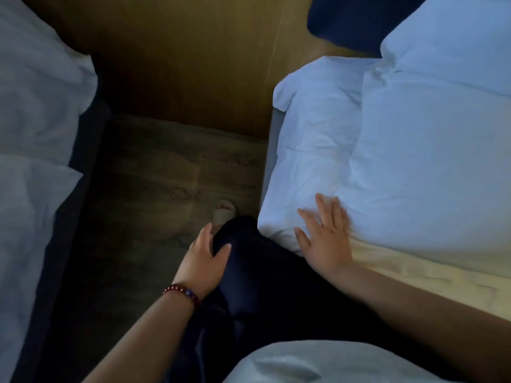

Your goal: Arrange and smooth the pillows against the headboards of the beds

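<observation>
On the right bed, a large white pillow [431, 167] lies on top of a flatter white pillow [312, 150] near the bed's corner. A further pillow [453, 45] leans at the dark blue headboard [343, 23]. My right hand [325, 233] lies flat with spread fingers on the lower pillow's near edge, beside the large pillow. My left hand [206, 255], with a bead bracelet on the wrist, rests loosely curved on my dark trouser knee [237, 244] and holds nothing. White bedding of the left bed [36, 111] fills the left side.
A narrow aisle of wood-look floor [166, 172] runs between the two beds, ending at a brown wood wall panel [193, 64]. My foot in a light slipper [224, 212] stands by the right bed's corner. The left bed has a dark base [83, 161].
</observation>
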Available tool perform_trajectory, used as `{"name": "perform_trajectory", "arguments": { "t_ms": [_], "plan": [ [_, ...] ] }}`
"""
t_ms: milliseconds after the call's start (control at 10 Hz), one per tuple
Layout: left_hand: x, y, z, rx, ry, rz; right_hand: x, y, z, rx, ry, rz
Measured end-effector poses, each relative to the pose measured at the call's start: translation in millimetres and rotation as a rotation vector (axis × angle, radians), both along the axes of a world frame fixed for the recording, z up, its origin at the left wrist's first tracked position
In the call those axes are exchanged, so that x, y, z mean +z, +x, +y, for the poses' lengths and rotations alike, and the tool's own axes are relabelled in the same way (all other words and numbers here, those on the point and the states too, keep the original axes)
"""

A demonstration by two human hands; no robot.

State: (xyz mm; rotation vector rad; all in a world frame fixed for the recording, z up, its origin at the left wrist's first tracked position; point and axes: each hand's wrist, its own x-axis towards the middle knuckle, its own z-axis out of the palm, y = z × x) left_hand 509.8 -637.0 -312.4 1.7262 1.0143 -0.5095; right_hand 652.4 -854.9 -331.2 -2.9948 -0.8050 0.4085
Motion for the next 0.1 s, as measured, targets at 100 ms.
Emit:
{"name": "perform_trajectory", "arguments": {
  "t_ms": [100],
  "plan": [
    [26.6, 2.2, 30.8, -0.034, 0.023, -0.001, 23.8, 6.5, 41.3, -0.113, -0.056, 0.212]
  ]
}}
